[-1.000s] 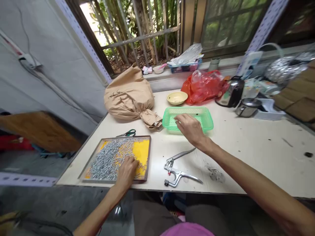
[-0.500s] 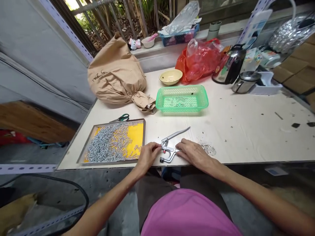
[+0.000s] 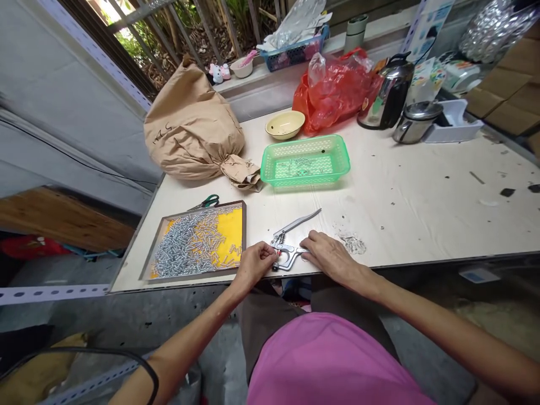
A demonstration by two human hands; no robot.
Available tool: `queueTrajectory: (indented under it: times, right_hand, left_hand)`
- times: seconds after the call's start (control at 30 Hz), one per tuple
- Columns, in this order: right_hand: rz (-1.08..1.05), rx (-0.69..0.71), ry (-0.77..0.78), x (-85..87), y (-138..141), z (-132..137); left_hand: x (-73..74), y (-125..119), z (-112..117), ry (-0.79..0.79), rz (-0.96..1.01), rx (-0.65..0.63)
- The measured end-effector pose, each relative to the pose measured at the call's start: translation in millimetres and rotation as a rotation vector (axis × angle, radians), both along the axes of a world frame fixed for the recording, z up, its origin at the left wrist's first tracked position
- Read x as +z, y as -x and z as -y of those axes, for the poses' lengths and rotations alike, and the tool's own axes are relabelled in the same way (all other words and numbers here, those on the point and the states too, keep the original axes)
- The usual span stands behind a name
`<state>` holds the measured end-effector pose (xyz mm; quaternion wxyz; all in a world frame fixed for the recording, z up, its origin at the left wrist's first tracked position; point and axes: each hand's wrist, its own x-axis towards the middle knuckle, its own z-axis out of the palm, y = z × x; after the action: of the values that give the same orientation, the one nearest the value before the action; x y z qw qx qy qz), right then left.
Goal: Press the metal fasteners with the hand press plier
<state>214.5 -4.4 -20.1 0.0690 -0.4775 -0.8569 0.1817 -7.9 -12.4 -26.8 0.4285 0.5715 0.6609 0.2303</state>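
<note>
A pair of silver snap pliers (image 3: 288, 251) lies near the table's front edge, its long upper handle raised away from the lower one. My right hand (image 3: 331, 254) is closed around the lower handle. At the jaw, beside a small red part, my left hand (image 3: 255, 263) has thumb and fingers pinched together. What they hold, if anything, is too small to make out. Just left of that hand is a shallow tray (image 3: 244, 230) with a yellow bottom, heaped with small silver metal pieces. Behind the pliers stands a green plastic basket (image 3: 306, 181) with a few such pieces in it.
Green-handled scissors (image 3: 211, 200) lie behind the tray. A tied brown cloth sack (image 3: 194, 129), a cream bowl (image 3: 285, 125), a red plastic bag (image 3: 333, 98), a kettle (image 3: 388, 93) and a metal pot (image 3: 417, 121) stand toward the back.
My left fingers have moved from the pliers' body near the spring to the jaw opening. The right hand keeps its hold on the handle. The whole view has shifted slightly.
</note>
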Motion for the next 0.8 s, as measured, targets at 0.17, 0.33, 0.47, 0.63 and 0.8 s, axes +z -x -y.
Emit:
queueTrajectory:
  times: [0.17,0.33,0.47,0.63,0.8]
  right_hand:
    - [0.035,-0.013,0.023,2.6,1.3,-0.3]
    - [0.037,-0.020,0.039,4.6,1.1,0.1]
    - [0.053,-0.019,0.059,3.6,3.2,0.5]
    - [0.076,-0.029,0.031,-0.9,6.9,0.1]
    - [0.072,-0.004,0.070,3.0,4.5,-1.9]
  left_hand:
    - [6.7,1.8,-6.5,0.023,-0.124,-0.100]
    - [10.6,5.7,-13.4,0.053,-0.174,-0.186]
    - [12.5,6.7,-17.1,0.075,-0.164,-0.244]
    - [12.9,5.3,-19.3,0.121,-0.124,-0.258]
    - [8.9,6.7,-19.0,0.118,-0.105,-0.227]
